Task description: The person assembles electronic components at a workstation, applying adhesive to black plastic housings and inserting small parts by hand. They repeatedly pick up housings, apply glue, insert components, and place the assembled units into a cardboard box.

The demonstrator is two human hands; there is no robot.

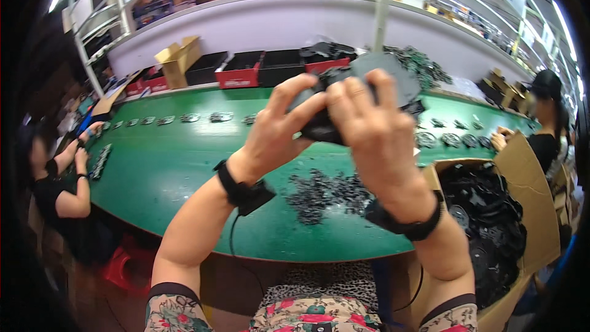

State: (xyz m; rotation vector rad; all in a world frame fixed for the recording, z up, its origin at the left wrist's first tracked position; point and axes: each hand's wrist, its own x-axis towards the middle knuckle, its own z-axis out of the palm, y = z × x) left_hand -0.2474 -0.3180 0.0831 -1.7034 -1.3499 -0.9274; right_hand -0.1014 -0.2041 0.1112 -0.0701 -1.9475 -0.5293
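Note:
Both my hands are raised over the green table (184, 166). My left hand (273, 126) is closed on the left side of a black plastic part (321, 128); its exact shape is hidden by my fingers and blurred. From the other side my right hand (375, 126) grips the same part, fingers bent over its top. A dark grey rounded plate (399, 77) shows just behind my right fingers; whether it belongs to the held part I cannot tell. On the table below my hands lies a loose heap of small black pieces (316, 193).
An open cardboard box (541, 209) full of black plastic parts (485, 227) stands at my right. Along the back are red and black bins (238, 77) and a pile of dark parts (421, 64). Round parts (190, 117) line the table. People sit left (61, 178) and right (547, 123).

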